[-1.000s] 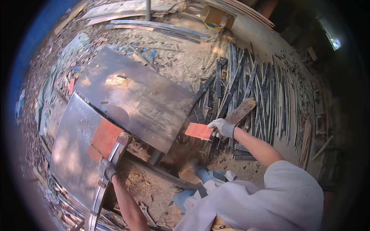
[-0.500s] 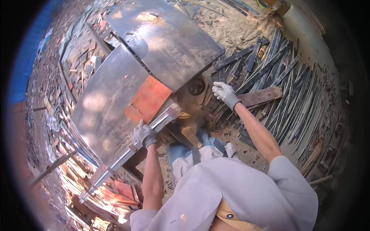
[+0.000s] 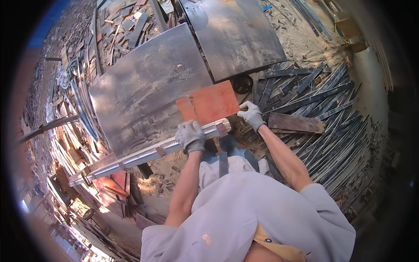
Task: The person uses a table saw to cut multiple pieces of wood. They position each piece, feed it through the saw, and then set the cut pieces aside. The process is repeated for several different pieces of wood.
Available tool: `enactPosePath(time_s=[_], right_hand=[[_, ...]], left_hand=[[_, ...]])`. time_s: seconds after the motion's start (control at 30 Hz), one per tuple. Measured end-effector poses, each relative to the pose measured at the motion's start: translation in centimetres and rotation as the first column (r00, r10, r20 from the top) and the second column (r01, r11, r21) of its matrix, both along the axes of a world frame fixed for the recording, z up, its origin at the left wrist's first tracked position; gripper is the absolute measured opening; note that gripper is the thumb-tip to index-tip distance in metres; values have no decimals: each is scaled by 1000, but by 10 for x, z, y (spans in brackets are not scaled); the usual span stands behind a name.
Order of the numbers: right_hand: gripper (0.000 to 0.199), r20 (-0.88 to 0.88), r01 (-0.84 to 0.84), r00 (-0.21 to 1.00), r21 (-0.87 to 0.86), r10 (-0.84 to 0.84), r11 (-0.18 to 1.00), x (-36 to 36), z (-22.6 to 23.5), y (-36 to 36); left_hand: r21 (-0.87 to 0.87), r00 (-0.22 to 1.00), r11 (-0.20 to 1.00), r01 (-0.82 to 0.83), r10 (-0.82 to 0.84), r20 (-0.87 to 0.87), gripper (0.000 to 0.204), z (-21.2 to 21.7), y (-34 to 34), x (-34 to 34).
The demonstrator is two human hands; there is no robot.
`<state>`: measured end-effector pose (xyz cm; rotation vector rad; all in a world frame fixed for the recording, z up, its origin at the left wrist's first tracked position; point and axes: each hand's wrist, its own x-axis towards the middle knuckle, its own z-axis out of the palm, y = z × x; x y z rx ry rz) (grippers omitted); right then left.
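At frame centre, the gloved left hand (image 3: 190,135) is clenched over the metal guide rail (image 3: 144,155), while the gloved right hand (image 3: 252,114) grips the reddish board (image 3: 214,103) lying on the steel saw table (image 3: 144,96). Uneven pressure could skew the board and draw fingers inward.
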<state>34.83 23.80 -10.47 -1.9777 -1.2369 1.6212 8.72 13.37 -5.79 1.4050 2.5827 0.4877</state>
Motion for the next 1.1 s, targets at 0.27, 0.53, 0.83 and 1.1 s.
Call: enactPosePath(time_s=[0.27, 0.53, 0.83, 1.1], right_hand=[[13, 0, 148, 989, 133, -149, 980, -6, 8, -12], [17, 282, -119, 959, 333, 22, 936, -31, 23, 47], [19, 483, -260, 875, 410, 34, 874, -94, 18, 178], [15, 428, -154, 901, 454, -64, 877, -161, 3, 335]], left_hand=[[-29, 1000, 999, -27, 27, 3, 19, 1, 1, 2], [-19, 1000, 1000, 5, -5, 5, 22, -4, 54, -28], [-14, 1000, 1000, 6, -7, -17, 24, 2, 187, -80], [-25, 999, 999, -40, 40, 22, 26, 13, 342, -141]])
